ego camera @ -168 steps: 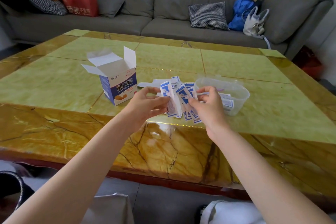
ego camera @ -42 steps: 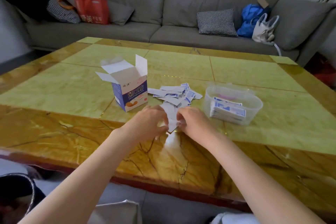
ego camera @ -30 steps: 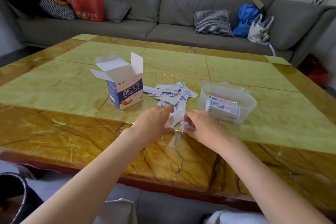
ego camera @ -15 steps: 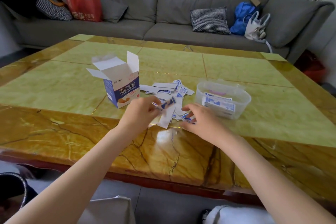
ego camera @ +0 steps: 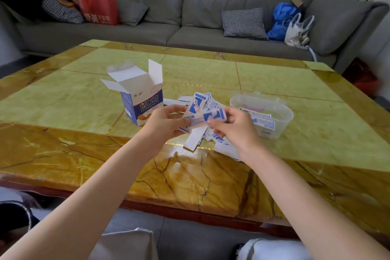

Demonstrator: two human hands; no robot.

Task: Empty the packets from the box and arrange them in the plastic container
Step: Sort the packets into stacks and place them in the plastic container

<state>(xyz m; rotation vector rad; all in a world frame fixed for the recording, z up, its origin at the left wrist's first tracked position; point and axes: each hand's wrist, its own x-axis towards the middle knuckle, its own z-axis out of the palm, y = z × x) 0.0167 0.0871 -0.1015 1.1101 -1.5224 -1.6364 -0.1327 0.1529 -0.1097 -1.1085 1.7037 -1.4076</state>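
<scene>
Several small blue-and-white paper packets [ego camera: 197,119], lying flat on the tabletop half a second ago, now sit pinched between left hand [ego camera: 166,123] and right hand [ego camera: 234,129] fingertips, clear plastic container [ego camera: 280,121] just beyond the right fingers—another batch nearly ready.

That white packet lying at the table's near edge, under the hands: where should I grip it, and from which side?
Take the white packet by its near short end, coming from the person's side. It lies flat, long and thin, and its far end is tucked under the bunch that the left hand and right hand hold. The near end looks free, so a thumb-and-finger pinch there should probably slide it clear.
</scene>
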